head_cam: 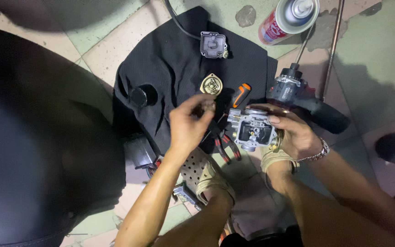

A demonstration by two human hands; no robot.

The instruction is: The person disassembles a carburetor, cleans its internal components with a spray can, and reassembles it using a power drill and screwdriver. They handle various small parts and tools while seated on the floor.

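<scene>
Right hand gripping carburetor body; left hand at 9 o'clock, pinching a small part (identity indiscernible).

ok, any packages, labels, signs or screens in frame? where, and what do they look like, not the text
Labelled spray can: top of frame, lying on the tiled floor just right of the black cloth; a cylinder with a red and white printed label and a silver-grey top.
No signs, screens or other packaging show.

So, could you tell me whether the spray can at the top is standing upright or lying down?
Upright, as far as the view shows: the spray can shows its round top and nozzle to the downward-looking camera, standing on the tiled floor.
</scene>
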